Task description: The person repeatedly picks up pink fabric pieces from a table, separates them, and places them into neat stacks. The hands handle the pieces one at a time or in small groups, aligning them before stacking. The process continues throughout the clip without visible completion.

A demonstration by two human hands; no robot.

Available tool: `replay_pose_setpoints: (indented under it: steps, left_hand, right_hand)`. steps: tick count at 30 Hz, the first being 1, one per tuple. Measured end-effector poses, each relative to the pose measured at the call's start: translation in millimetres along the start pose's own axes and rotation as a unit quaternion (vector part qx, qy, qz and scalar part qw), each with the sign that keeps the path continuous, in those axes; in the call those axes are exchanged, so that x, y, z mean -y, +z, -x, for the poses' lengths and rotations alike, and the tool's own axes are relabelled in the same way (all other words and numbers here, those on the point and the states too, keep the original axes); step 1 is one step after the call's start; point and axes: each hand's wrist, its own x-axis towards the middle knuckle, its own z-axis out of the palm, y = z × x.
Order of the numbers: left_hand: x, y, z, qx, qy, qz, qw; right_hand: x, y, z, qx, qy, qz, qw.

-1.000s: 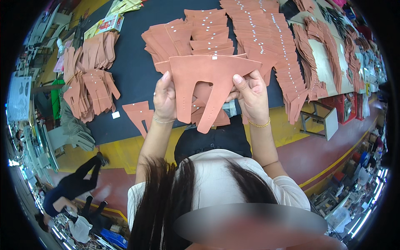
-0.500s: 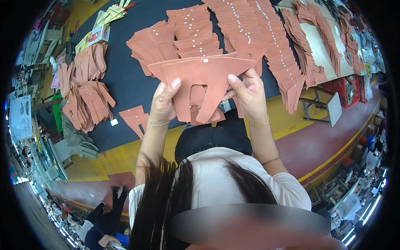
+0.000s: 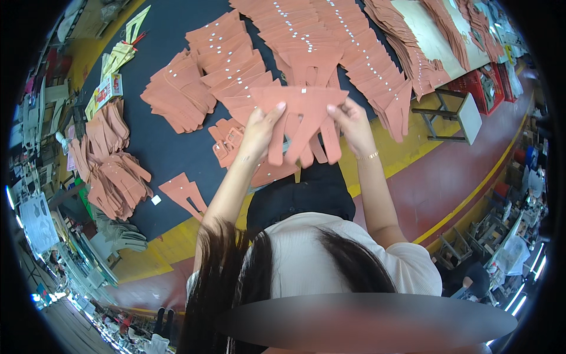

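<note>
Reddish-brown cut leather pieces [image 3: 306, 109], one over another, are held up in front of my body. They have a wide top with a small white sticker and long strips hanging below. My left hand [image 3: 262, 127] grips their left side, thumb on the front. On the right side, my right hand [image 3: 354, 123] pinches the edge between thumb and fingers. Left of my left wrist lie smaller leather pieces with cut-out slots [image 3: 227, 141]. Just behind the held pieces, a fanned row of stickered leather pieces [image 3: 236, 62] covers the dark table [image 3: 171, 156].
More fanned leather rows [image 3: 365, 50] run across the table's far side. Leather bundles [image 3: 115, 177] and a small box [image 3: 108, 88] lie at the left. A single leather piece [image 3: 181, 192] rests near the front edge. A stool [image 3: 460, 118] and red crates [image 3: 483, 91] stand right.
The whole view has swung, so the table's contents sit farther left. The held pieces have shifted slightly right with my hands and now overlap more closely. The slotted pieces have come into sight.
</note>
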Motion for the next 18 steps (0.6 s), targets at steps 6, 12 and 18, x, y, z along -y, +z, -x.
replay_pose_setpoints:
  steps: [6,12,18]
  left_hand:
    - [35.6,12.1,-119.1,-0.059,0.066,-0.199,0.976]
    - [43.4,13.2,-166.2,-0.137,0.139,-0.335,0.922]
    - [40.0,18.2,-167.2,-0.181,0.087,-0.441,0.875]
  right_hand:
    - [-38.0,-50.7,-101.5,-0.149,-0.010,0.309,0.939]
    - [-51.3,-58.2,-139.8,-0.171,-0.073,0.358,0.915]
    - [-51.9,-54.2,-146.0,-0.175,-0.084,0.374,0.907]
